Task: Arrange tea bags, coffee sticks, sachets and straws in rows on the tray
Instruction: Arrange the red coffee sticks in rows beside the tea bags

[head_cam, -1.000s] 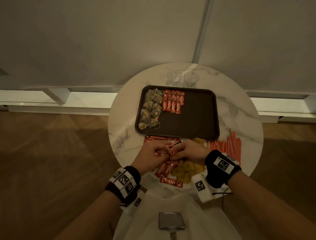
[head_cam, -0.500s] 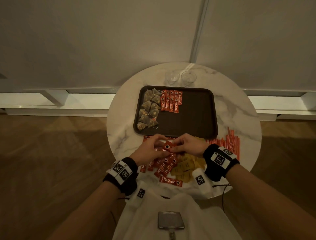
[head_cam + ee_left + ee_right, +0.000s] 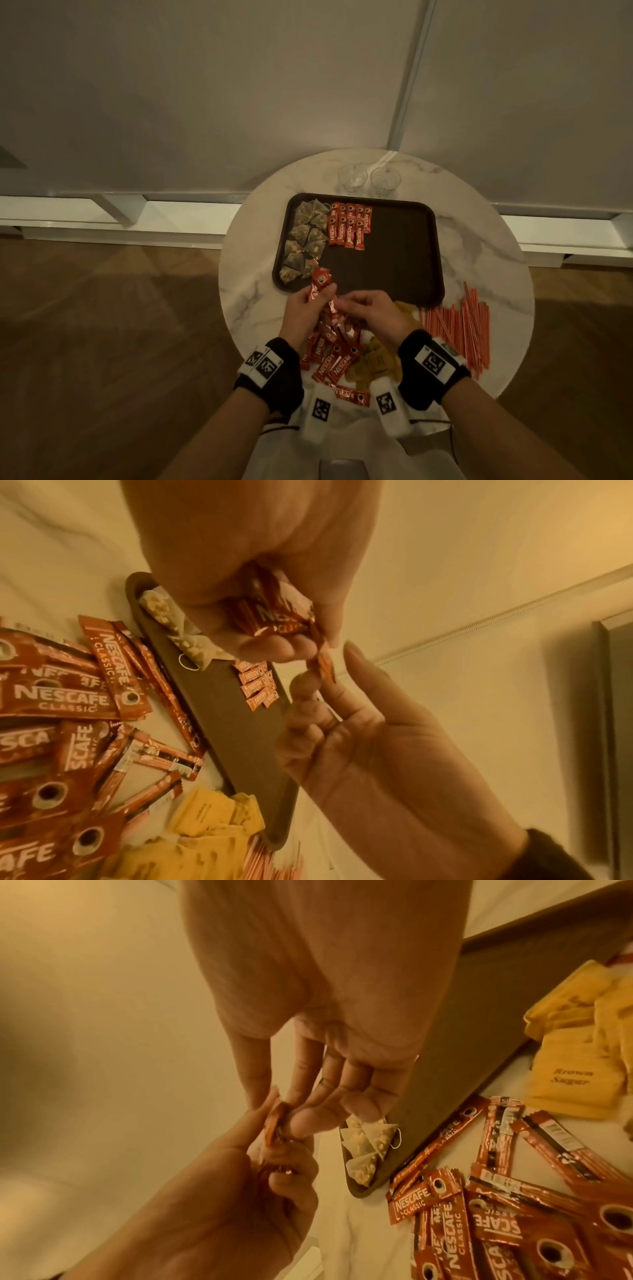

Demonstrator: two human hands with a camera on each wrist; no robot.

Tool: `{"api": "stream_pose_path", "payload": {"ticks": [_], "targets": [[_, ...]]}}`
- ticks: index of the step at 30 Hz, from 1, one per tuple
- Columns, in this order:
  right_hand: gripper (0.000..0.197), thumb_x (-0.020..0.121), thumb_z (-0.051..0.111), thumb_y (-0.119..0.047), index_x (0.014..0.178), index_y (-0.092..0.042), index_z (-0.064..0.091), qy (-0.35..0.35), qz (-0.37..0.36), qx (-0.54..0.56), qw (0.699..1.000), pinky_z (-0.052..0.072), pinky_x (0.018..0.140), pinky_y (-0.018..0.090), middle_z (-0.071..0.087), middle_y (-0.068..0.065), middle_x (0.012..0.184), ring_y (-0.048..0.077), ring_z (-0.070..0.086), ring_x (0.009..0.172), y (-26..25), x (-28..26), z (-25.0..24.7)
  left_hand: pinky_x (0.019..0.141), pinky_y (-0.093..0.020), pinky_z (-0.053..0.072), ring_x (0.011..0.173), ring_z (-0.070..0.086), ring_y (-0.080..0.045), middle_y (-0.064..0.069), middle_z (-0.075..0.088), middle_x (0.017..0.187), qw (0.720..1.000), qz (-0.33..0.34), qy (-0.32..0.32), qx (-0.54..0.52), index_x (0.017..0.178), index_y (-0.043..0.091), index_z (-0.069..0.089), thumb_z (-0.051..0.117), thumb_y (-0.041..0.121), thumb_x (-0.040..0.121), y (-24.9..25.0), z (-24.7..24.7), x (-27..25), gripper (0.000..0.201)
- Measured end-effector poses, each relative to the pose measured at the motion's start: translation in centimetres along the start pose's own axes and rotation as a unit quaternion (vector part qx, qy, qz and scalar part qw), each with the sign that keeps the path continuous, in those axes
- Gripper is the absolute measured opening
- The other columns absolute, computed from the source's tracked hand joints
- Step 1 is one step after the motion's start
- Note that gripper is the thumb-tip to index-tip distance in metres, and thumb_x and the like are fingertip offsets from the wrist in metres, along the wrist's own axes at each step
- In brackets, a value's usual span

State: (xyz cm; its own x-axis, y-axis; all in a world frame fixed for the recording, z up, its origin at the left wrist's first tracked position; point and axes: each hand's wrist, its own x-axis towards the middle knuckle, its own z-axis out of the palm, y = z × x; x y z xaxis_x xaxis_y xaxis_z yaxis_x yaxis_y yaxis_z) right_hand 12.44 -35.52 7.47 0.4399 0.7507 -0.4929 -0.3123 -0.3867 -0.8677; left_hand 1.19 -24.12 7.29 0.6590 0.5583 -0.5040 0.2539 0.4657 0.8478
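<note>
My left hand (image 3: 317, 296) grips a small bundle of red coffee sticks (image 3: 320, 281) just above the near left edge of the dark tray (image 3: 404, 260). My right hand (image 3: 342, 303) pinches the lower end of one stick (image 3: 274, 1123) in that bundle between thumb and forefinger. On the tray, pyramid tea bags (image 3: 305, 240) fill the left column, and a row of coffee sticks (image 3: 349, 226) lies beside them. Loose coffee sticks (image 3: 332, 359) are piled on the table under my hands. Yellow brown-sugar sachets (image 3: 376, 359) lie to their right, red straws (image 3: 459, 325) farther right.
The round marble table (image 3: 479, 246) stands against a white wall. Two clear glasses (image 3: 352, 176) sit behind the tray's far edge. The right half of the tray is bare. Wooden floor surrounds the table.
Both hands have risen from the loose pile toward the tray's near left edge. The bundle in my left hand now stands more upright, and its top reaches over the tray rim.
</note>
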Motion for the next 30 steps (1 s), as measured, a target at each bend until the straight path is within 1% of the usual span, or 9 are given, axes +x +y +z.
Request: {"api": "stream_pose_path", "payload": {"ticks": [3, 7, 11, 16, 20, 22, 25, 28, 30], "targets": [[0.016, 0.083, 0.076, -0.022, 0.096, -0.013, 0.076, 0.014, -0.007, -0.036, 0.999, 0.056, 0.084, 0.035, 0.076, 0.006, 0.093, 0.023, 0.072, 0.089, 0.5, 0.3, 0.2, 0.075, -0.036, 0.056, 0.079, 0.068, -0.027, -0.02, 0.071, 0.091, 1.0, -0.014, 0.012, -0.017, 0.101, -0.003, 0.067, 0.071, 0.026, 0.086, -0.2, 0.3, 0.1, 0.032], [0.014, 0.082, 0.076, -0.015, 0.093, -0.008, 0.075, 0.034, -0.003, -0.033, 0.999, 0.052, 0.064, 0.02, 0.075, 0.004, 0.082, 0.01, 0.067, 0.069, -0.3, 0.9, 0.2, 0.066, -0.031, 0.054, 0.066, 0.065, -0.02, -0.011, 0.069, 0.078, 0.999, -0.022, 0.028, -0.028, 0.097, 0.001, 0.067, 0.066, 0.028, 0.09, 0.7, 0.2, 0.7, 0.028], [0.013, 0.08, 0.077, -0.011, 0.091, -0.005, 0.073, 0.03, 0.005, -0.025, 0.999, 0.054, 0.062, 0.024, 0.075, 0.008, 0.079, 0.011, 0.066, 0.062, -1.1, 2.0, 0.6, 0.048, -0.022, 0.045, 0.046, 0.052, -0.01, -0.002, 0.061, 0.06, 0.999, -0.007, 0.051, -0.017, 0.095, 0.003, 0.065, 0.063, 0.022, 0.093, 1.8, -0.5, 1.5, 0.019], [0.01, 0.083, 0.074, -0.015, 0.089, -0.007, 0.075, 0.021, 0.009, -0.054, 0.998, 0.056, 0.067, 0.034, 0.076, 0.009, 0.084, 0.021, 0.07, 0.069, -1.3, 3.9, 0.5, 0.064, -0.032, 0.056, 0.067, 0.067, -0.022, -0.014, 0.072, 0.083, 0.998, -0.011, 0.054, 0.009, 0.101, 0.002, 0.068, 0.069, 0.024, 0.088, 2.2, -1.3, 3.4, 0.026], [0.007, 0.083, 0.075, -0.013, 0.087, -0.008, 0.076, 0.034, 0.046, -0.065, 0.996, 0.058, 0.066, 0.03, 0.076, 0.01, 0.084, 0.02, 0.071, 0.07, -0.2, 5.9, -0.6, 0.082, -0.043, 0.057, 0.089, 0.07, -0.035, -0.016, 0.074, 0.095, 0.998, -0.043, 0.034, 0.012, 0.105, 0.007, 0.069, 0.063, 0.027, 0.092, 1.2, -1.7, 5.2, 0.024], [0.007, 0.081, 0.076, -0.01, 0.087, -0.005, 0.075, 0.059, 0.076, -0.064, 0.993, 0.056, 0.062, 0.025, 0.075, 0.012, 0.082, 0.017, 0.07, 0.067, 0.8, 6.9, -1.9, 0.078, -0.041, 0.057, 0.088, 0.07, -0.036, -0.015, 0.074, 0.093, 0.997, -0.064, 0.028, 0.012, 0.105, 0.007, 0.069, 0.054, 0.025, 0.097, 0.7, -1.9, 5.9, 0.025], [0.011, 0.079, 0.077, -0.004, 0.088, -0.002, 0.072, 0.123, 0.124, -0.053, 0.983, 0.052, 0.054, 0.023, 0.072, 0.011, 0.075, 0.013, 0.065, 0.056, 2.3, 8.7, -4.7, 0.063, -0.031, 0.052, 0.071, 0.065, -0.028, -0.014, 0.071, 0.079, 0.995, -0.097, 0.02, 0.021, 0.106, 0.007, 0.068, 0.046, 0.025, 0.1, -0.1, -2.5, 6.8, 0.029], [0.008, 0.08, 0.076, -0.005, 0.086, -0.003, 0.072, 0.197, 0.135, -0.066, 0.969, 0.048, 0.05, 0.019, 0.071, 0.011, 0.075, 0.012, 0.061, 0.052, 2.7, 11.1, -7.7, 0.065, -0.031, 0.056, 0.071, 0.069, -0.026, -0.018, 0.073, 0.083, 0.993, -0.11, 0.005, 0.044, 0.106, 0.008, 0.067, 0.046, 0.023, 0.101, -0.7, -3.1, 8.0, 0.025], [0.007, 0.081, 0.075, -0.006, 0.086, -0.003, 0.073, 0.235, 0.131, -0.079, 0.96, 0.046, 0.052, 0.019, 0.071, 0.01, 0.074, 0.013, 0.06, 0.054, 2.6, 13.2, -9.4, 0.061, -0.026, 0.057, 0.065, 0.069, -0.018, -0.011, 0.073, 0.077, 0.992, -0.108, -0.003, 0.067, 0.103, 0.006, 0.067, 0.049, 0.019, 0.101, -0.6, -3.2, 8.7, 0.023]]}}
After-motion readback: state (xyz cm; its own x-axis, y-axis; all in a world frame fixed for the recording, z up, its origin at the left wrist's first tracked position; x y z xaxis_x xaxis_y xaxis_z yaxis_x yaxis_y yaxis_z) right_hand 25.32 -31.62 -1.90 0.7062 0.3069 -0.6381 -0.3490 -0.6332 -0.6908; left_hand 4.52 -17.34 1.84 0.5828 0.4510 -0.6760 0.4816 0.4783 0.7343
